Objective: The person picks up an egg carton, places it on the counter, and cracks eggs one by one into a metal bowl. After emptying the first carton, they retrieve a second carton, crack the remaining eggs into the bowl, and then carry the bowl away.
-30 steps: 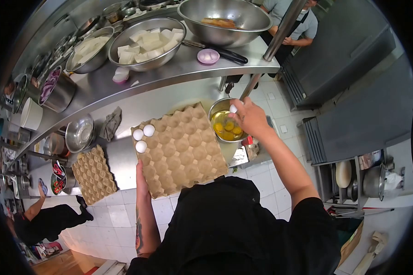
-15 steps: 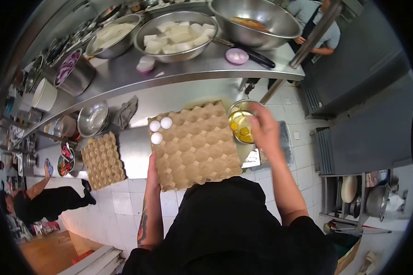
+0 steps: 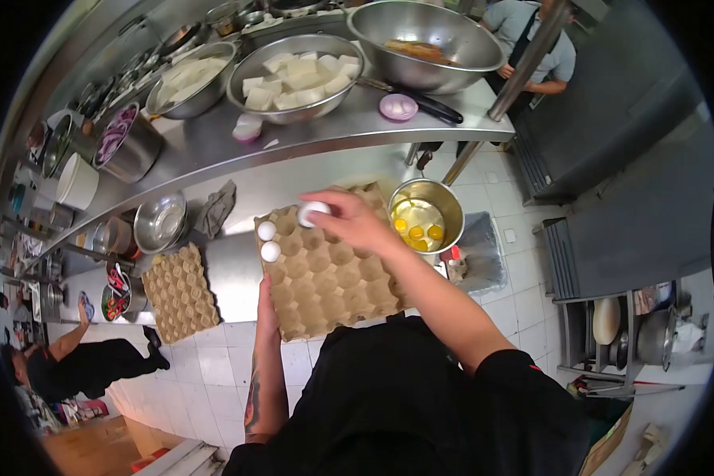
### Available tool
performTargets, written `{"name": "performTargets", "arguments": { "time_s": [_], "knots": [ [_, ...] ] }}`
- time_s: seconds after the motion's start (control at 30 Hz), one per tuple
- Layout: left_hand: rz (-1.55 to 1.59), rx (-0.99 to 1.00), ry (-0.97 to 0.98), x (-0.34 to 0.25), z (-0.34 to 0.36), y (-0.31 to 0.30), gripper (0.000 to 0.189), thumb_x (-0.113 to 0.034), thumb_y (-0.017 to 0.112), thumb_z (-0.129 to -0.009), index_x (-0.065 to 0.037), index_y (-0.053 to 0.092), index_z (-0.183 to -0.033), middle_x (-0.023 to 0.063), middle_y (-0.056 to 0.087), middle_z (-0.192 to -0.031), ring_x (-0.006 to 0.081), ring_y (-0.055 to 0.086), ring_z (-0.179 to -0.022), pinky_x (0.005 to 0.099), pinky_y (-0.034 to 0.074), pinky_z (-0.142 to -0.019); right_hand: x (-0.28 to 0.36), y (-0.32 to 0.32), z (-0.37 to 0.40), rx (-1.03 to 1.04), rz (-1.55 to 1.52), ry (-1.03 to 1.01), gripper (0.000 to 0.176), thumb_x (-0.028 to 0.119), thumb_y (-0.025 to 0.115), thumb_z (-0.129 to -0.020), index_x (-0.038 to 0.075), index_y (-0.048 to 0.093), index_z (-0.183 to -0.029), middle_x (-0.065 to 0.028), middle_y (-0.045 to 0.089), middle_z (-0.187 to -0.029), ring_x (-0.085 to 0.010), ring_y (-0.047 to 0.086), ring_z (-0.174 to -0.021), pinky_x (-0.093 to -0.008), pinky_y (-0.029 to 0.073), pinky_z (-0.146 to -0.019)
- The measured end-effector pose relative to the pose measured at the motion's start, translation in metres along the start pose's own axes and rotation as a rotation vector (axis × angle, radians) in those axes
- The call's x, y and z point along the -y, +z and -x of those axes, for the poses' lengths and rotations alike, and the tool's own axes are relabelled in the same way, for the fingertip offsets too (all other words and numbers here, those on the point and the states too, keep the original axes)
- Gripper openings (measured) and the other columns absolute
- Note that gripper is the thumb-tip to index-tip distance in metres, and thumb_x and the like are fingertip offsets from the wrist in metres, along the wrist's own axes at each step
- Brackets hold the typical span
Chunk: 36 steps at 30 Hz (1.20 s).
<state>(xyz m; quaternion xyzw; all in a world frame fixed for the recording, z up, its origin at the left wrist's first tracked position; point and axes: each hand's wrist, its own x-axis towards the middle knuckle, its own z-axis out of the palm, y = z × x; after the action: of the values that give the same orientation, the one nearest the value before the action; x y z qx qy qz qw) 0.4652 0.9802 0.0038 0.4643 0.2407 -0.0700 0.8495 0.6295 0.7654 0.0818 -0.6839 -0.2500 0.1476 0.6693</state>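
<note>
My left hand (image 3: 268,313) grips the near left edge of a cardboard egg tray (image 3: 337,278), with some fingers hidden beneath it. Over the tray's far left part, my right hand (image 3: 353,220) pinches a white egg (image 3: 313,214). Two more white eggs, an upper egg (image 3: 266,231) and a lower egg (image 3: 270,251), sit in cups along the left side. To the right of the tray stands a metal pot (image 3: 454,208) holding clear egg white and several yolks (image 3: 417,233).
A second egg tray (image 3: 181,293) lies left, near a grey cloth (image 3: 216,209) and a metal bowl (image 3: 160,222). A raised shelf (image 3: 309,147) spans ahead, bearing bowls, a knife (image 3: 420,103) and cut onion (image 3: 398,107). One co-worker (image 3: 95,353) is at left, another (image 3: 535,51) at far right.
My right hand has moved left from above the pot to the tray and taken hold of one of the three eggs. My left hand stays on the tray's edge.
</note>
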Motion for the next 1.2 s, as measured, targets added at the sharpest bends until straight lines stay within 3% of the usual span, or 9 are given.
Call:
{"name": "performTargets", "arguments": {
  "time_s": [0.07,0.13,0.2,0.37,0.63,0.9,1.0,1.07,1.2],
  "knots": [
    [-0.007,0.039,0.014,-0.004,0.002,0.007,0.07,-0.055,0.044,-0.104,-0.003,0.042,-0.151,0.014,0.054,-0.146,0.0283,0.057,-0.129,0.0402,0.046,-0.108,0.006,-0.053,0.047,-0.055,-0.312,0.099,0.042,0.011,0.076,-0.092,0.005,0.062,-0.131,-0.007,0.066,-0.117,-0.0142,0.069,-0.088,-0.0282,0.057,-0.077],
    [-0.016,0.057,0.026,-0.008,0.007,0.013,0.071,-0.055,0.043,-0.104,-0.003,0.041,-0.152,0.0149,0.054,-0.147,0.0293,0.056,-0.13,0.0409,0.046,-0.108,-0.001,-0.098,0.092,-0.363,-0.338,-0.017,0.042,0.006,0.071,-0.093,0.005,0.054,-0.132,-0.0112,0.065,-0.117,-0.0203,0.072,-0.091,-0.0332,0.061,-0.081],
    [-0.034,0.039,0.019,-0.009,0.008,0.014,0.07,-0.054,0.043,-0.104,-0.003,0.041,-0.151,0.0148,0.054,-0.146,0.0294,0.056,-0.13,0.041,0.046,-0.108,-0.021,-0.148,0.117,-0.697,-0.497,0.068,0.037,0.017,0.061,-0.103,0.004,0.05,-0.135,-0.0135,0.065,-0.115,-0.0217,0.071,-0.087,-0.0367,0.061,-0.08],
    [-0.061,-0.017,0.007,-0.008,0.008,0.014,0.069,-0.054,0.044,-0.104,-0.003,0.043,-0.15,0.0144,0.056,-0.144,0.0293,0.058,-0.128,0.0411,0.047,-0.107,-0.064,-0.216,0.097,-1.126,-0.411,-0.051,0.039,0.027,0.057,-0.105,0.002,0.053,-0.134,-0.0133,0.067,-0.107,-0.0185,0.066,-0.073,-0.0338,0.058,-0.067],
    [-0.035,0.0,0.038,-0.005,0.006,0.01,0.068,-0.053,0.045,-0.104,-0.003,0.043,-0.15,0.0138,0.055,-0.145,0.0286,0.056,-0.129,0.0404,0.045,-0.108,-0.012,-0.2,0.118,-0.727,-0.58,0.042,0.035,0.023,0.055,-0.107,0.002,0.048,-0.134,-0.0124,0.066,-0.106,-0.0177,0.063,-0.078,-0.0326,0.053,-0.071],
    [-0.029,0.012,0.049,-0.004,0.004,0.008,0.069,-0.054,0.045,-0.104,-0.004,0.042,-0.151,0.0138,0.053,-0.147,0.0282,0.055,-0.131,0.0408,0.044,-0.109,-0.017,-0.179,0.124,-0.52,0.1,0.173,0.027,0.027,0.054,-0.108,0.01,0.05,-0.128,-0.0011,0.061,-0.097,-0.0097,0.055,-0.079,-0.0267,0.047,-0.07],
    [-0.027,0.024,0.042,-0.008,0.008,0.012,0.068,-0.053,0.045,-0.104,-0.004,0.042,-0.151,0.0137,0.054,-0.146,0.0279,0.055,-0.13,0.0407,0.045,-0.109,-0.022,-0.177,0.121,-0.484,0.263,0.126,0.027,0.028,0.054,-0.108,0.01,0.051,-0.127,-0.0037,0.061,-0.094,-0.0134,0.057,-0.08,-0.0306,0.048,-0.071],
    [-0.031,0.017,0.032,-0.011,0.01,0.016,0.068,-0.053,0.044,-0.104,-0.004,0.042,-0.151,0.0135,0.054,-0.146,0.0278,0.056,-0.13,0.0406,0.045,-0.109,-0.02,-0.175,0.12,-0.448,0.605,0.056,0.027,0.028,0.056,-0.106,0.01,0.051,-0.126,-0.0104,0.062,-0.097,-0.0238,0.063,-0.085,-0.0379,0.051,-0.075],
    [-0.04,-0.004,0.032,-0.007,0.006,0.01,0.067,-0.053,0.044,-0.105,-0.004,0.042,-0.151,0.0132,0.054,-0.146,0.0272,0.056,-0.13,0.0399,0.045,-0.108,0.0,-0.16,0.115,-0.388,0.883,0.026,0.03,0.03,0.059,-0.103,0.013,0.052,-0.127,-0.0173,0.061,-0.103,-0.0358,0.067,-0.092,-0.0456,0.052,-0.079]
  ]
}}
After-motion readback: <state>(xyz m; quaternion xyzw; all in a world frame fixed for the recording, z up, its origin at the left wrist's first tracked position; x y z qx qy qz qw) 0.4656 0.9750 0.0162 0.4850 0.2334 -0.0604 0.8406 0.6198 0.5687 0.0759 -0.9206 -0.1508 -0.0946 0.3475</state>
